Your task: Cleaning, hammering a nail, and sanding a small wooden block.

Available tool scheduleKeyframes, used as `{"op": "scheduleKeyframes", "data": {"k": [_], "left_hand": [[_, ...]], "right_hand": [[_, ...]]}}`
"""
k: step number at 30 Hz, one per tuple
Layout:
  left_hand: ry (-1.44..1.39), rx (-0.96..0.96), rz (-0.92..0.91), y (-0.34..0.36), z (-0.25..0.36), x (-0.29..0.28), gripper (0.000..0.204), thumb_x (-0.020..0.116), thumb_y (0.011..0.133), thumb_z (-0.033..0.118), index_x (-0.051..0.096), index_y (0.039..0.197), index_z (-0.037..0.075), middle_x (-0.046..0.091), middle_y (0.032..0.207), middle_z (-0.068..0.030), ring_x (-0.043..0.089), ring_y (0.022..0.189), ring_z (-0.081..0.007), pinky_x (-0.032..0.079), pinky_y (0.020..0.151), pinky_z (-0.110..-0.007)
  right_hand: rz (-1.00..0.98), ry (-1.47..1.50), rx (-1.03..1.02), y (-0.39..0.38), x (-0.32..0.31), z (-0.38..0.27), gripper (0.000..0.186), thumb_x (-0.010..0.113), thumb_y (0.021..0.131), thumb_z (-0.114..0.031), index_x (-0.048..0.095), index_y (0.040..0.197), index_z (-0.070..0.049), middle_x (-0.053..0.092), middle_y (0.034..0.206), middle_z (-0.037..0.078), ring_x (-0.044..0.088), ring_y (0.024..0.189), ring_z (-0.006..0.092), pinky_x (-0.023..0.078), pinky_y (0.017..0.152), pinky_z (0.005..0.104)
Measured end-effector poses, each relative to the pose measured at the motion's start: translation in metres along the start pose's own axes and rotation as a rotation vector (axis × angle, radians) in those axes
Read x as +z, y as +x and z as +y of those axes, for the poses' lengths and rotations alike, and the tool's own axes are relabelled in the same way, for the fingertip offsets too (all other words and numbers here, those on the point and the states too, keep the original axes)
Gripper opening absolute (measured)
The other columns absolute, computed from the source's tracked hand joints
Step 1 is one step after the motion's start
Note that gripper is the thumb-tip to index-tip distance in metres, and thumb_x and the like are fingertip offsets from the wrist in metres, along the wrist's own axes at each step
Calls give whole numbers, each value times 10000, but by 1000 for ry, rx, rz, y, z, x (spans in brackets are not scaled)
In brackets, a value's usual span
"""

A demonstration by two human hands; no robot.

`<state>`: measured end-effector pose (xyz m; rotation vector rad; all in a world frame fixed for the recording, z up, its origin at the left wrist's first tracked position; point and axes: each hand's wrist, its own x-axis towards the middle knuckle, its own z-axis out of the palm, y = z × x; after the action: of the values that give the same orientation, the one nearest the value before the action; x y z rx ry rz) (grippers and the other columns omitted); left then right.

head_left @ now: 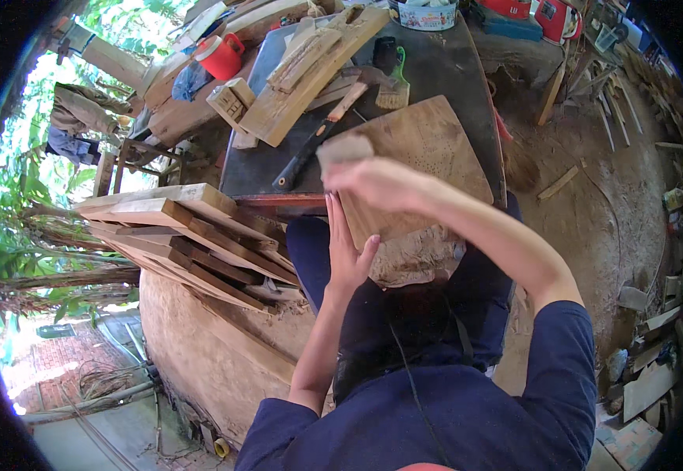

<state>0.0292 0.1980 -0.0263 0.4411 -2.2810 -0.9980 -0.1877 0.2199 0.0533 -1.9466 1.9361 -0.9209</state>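
Note:
A wooden board rests at the front of the dark table and leans over my lap. My left hand holds its left edge, fingers stretched along the side and thumb on the face. My right hand grips a pale, motion-blurred block over the board's upper left. A black-handled tool with a wooden part lies left of the board. Just beyond it are a green-handled brush and a long plank with smaller offcuts.
Stacked planks jut beside my left arm on a large pale slab. A red mug and blue bag sit back left, a printed bucket at the back. Loose wood lines the right side.

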Motion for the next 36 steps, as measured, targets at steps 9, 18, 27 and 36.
{"op": "scheduleKeyframes", "data": {"k": [9,18,27,36], "left_hand": [[-59,-13,68,4,1,8,926,634,955,339,124,1644,-10,121,1711,-259,52,1591,-452,122,1276,-522],[-26,43,84,4,6,11,821,629,950,346,260,1616,39,143,1705,-262,54,1581,-494,122,1259,-578],[6,65,107,3,7,14,814,605,972,414,268,1615,45,152,1700,-265,54,1578,-500,123,1253,-588],[12,70,130,1,4,18,830,563,993,514,269,1614,49,170,1688,-275,74,1569,-516,125,1244,-612]], "right_hand": [[55,77,68,-58,-34,-1,418,516,936,21,667,1325,-2,609,1422,203,535,1390,331,417,1191,413],[-29,106,383,-94,-57,-13,468,509,896,72,638,1341,10,626,1370,233,547,1362,371,463,1129,454],[329,-27,290,-130,-30,-3,309,510,911,12,675,1170,51,653,1311,245,601,1277,393,472,1104,450],[442,-72,390,-142,-33,-17,375,560,899,-17,668,1251,53,651,1340,245,597,1314,374,450,1151,449]]}}
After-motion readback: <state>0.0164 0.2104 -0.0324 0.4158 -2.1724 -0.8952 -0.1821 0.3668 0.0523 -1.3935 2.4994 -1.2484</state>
